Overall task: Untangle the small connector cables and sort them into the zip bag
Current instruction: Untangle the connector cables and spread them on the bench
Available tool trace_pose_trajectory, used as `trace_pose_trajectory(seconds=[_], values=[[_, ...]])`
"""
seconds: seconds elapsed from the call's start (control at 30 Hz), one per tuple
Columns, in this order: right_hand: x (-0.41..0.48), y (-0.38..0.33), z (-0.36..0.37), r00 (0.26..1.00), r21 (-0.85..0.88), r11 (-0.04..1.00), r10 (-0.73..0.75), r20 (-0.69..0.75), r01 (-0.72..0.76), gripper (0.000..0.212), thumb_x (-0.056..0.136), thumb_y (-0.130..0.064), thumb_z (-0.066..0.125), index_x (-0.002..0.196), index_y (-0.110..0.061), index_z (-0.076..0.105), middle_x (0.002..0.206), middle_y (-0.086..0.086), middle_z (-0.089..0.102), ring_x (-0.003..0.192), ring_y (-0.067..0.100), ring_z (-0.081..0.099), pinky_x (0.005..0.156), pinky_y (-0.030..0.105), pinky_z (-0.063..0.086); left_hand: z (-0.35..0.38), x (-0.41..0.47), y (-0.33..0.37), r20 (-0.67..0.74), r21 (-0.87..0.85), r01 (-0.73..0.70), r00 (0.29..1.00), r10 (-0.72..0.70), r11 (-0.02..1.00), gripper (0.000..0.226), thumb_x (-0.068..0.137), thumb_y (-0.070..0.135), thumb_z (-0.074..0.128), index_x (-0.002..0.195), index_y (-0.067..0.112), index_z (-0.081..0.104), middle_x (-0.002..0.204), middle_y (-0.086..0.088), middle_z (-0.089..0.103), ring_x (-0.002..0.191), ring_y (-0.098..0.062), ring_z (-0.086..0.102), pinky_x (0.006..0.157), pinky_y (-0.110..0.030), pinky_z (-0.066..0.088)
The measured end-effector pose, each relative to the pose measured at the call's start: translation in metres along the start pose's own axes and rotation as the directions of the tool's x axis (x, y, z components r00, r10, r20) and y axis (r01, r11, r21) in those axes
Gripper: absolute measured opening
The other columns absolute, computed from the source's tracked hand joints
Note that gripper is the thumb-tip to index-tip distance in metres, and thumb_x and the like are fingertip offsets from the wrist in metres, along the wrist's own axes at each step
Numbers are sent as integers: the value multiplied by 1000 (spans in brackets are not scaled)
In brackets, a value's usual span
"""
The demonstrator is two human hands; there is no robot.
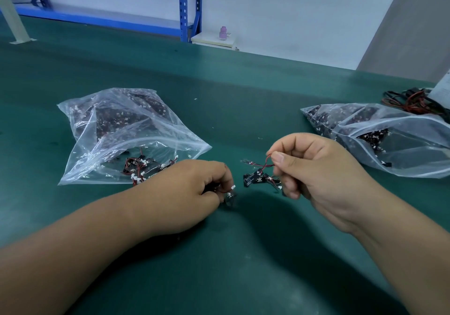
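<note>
Pinching a single cable in curled fingers, the left hand works low over the tabletop; the right hand clasps the tangle, fingers clenched on its red wire. Best to ease them apart slowly, then slip the single into the open zip bag beyond the left hand
</note>
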State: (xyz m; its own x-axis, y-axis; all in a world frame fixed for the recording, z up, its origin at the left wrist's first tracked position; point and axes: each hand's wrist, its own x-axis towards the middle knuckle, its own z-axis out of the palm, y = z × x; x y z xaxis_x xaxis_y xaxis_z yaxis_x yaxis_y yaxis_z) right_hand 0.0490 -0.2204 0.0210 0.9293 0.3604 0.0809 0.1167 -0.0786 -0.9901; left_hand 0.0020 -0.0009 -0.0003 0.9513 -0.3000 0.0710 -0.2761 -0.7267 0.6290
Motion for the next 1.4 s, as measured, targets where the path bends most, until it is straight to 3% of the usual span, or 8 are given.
trace_pose_trajectory(seconds=[0.23,0.43,0.57,0.67,0.9,1.13,1.27,1.4], values=[[-2,-1,-11,986,-292,956,66,156,-18,24,93,-3,63,78,-21,70,62,1,63,47,10,48,44,20,39,1,0,-6,-22,174,-26,999,30,984,18,80,26,52,89,41,57,83,20,59,88,1,54,69,-10,40],[-2,1,-9,966,-620,780,92,240,80,20,93,-11,63,85,-30,64,67,-5,68,53,7,50,57,33,47,4,0,-12,-36,303,-4,999,15,953,24,81,57,62,99,43,53,76,18,56,85,8,50,59,-12,33],[-3,-4,-9,967,-597,799,90,236,72,20,96,-13,57,86,-30,60,68,-4,70,50,10,52,53,28,44,5,2,-13,-34,308,-2,999,13,951,29,84,55,60,110,46,53,79,23,56,81,8,50,60,-13,32],[-2,-7,-10,970,-585,809,84,229,68,20,99,-16,51,85,-29,57,68,-1,70,50,10,52,52,25,43,3,2,-11,7,335,-52,999,53,941,31,89,52,57,120,47,56,85,24,55,87,4,52,80,-20,44],[-1,-9,-13,987,-539,838,1,159,86,17,95,-14,57,80,-21,62,60,-6,61,49,1,46,51,16,39,3,-2,-6,43,338,-204,979,201,919,27,90,52,56,113,44,66,90,21,47,94,1,44,92,-29,39],[-5,-9,-5,980,-378,924,27,196,50,21,94,-7,61,78,-21,66,61,-3,62,50,10,50,49,19,41,2,-3,-2,-113,293,-237,953,279,926,46,83,60,58,120,33,63,111,21,56,109,-5,48,102,-35,40],[-8,-8,3,964,-290,956,43,262,36,8,84,-21,61,79,-23,67,62,-1,63,52,13,54,50,25,44,4,-3,-2,-172,208,-243,945,280,947,49,80,63,54,120,35,58,110,28,54,109,3,48,98,-18,37],[-9,-8,4,955,-270,962,54,291,28,18,93,-10,60,79,-21,66,64,-1,64,54,14,57,52,30,47,6,-2,-1,-225,38,-242,943,244,970,42,81,56,61,121,48,50,110,30,56,104,4,56,83,-5,38]])
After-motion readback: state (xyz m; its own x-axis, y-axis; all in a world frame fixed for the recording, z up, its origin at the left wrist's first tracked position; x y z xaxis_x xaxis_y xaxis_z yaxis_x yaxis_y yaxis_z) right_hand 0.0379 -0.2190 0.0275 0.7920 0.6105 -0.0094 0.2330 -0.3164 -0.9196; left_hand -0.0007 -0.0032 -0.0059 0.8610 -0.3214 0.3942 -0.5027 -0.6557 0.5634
